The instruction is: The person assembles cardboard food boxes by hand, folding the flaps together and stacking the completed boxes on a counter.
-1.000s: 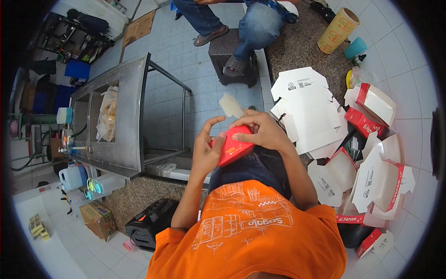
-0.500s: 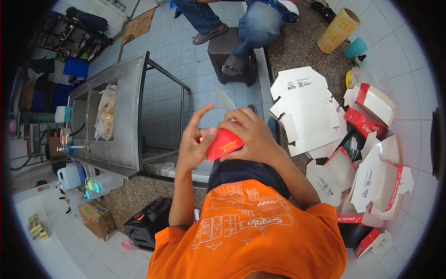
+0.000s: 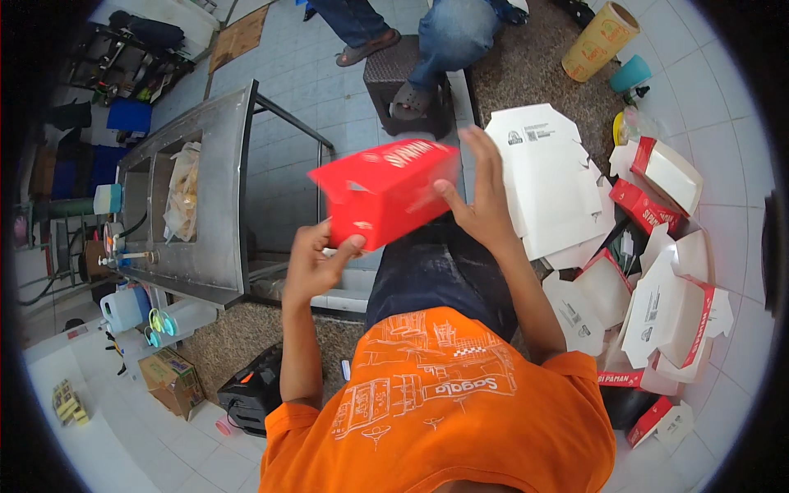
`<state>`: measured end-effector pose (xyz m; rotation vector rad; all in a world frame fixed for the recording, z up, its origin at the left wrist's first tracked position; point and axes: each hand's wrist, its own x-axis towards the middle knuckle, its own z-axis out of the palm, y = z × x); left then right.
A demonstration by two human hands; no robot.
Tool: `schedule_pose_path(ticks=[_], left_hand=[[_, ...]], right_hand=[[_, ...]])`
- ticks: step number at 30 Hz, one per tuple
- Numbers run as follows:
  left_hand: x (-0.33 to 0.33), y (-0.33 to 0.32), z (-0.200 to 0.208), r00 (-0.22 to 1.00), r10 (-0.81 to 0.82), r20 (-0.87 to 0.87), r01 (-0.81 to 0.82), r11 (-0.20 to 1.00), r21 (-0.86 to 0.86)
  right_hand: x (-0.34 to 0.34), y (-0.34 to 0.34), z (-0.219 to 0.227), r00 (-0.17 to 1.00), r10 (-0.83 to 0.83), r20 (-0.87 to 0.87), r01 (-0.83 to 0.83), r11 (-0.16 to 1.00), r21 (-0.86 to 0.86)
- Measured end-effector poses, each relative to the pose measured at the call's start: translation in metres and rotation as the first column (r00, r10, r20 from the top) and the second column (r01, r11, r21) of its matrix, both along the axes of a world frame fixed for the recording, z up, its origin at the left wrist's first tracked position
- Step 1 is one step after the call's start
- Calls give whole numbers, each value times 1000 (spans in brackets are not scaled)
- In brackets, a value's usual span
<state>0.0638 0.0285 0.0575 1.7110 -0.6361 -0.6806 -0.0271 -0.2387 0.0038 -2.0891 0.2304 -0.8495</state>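
A red folded cardboard food box (image 3: 386, 197) is held up over my lap, tilted, with its right end smeared by motion. My left hand (image 3: 316, 259) pinches its lower left corner between thumb and fingers. At the box's right end, my right hand (image 3: 481, 193) has its fingers stretched up and its thumb apart; whether the thumb touches the box I cannot tell. To the right lies a stack of flat white box blanks (image 3: 546, 185) on the speckled counter. Beyond it are several folded red and white boxes (image 3: 670, 304), heaped together with their flaps open.
A metal sink table (image 3: 218, 214) with a plastic bag in its basin stands at the left. Ahead, another person's foot (image 3: 411, 100) rests by a dark stool (image 3: 390, 70). A yellow roll (image 3: 600, 41) and a teal cup (image 3: 629, 74) stand at the far right.
The red box has turned so its long printed side shows, and has come up a little. My left hand has moved down and left; my right hand has opened and moved right.
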Motion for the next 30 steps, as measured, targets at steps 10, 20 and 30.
schedule_pose_path(ticks=[10, 20, 30], left_hand=[[-62, -20, -63, 778, -212, -592, 277, 961, 20], [-62, -35, -57, 820, -103, -564, 149, 988, 36], [-45, -39, -38, 862, -256, -439, 278, 960, -14]], right_hand=[[-30, -4, 11, 664, 711, -231, -610, 694, 382], [-35, 5, 34, 897, 311, -314, -272, 948, 163], [-24, 31, 16, 882, 469, -49, -467, 883, 57]])
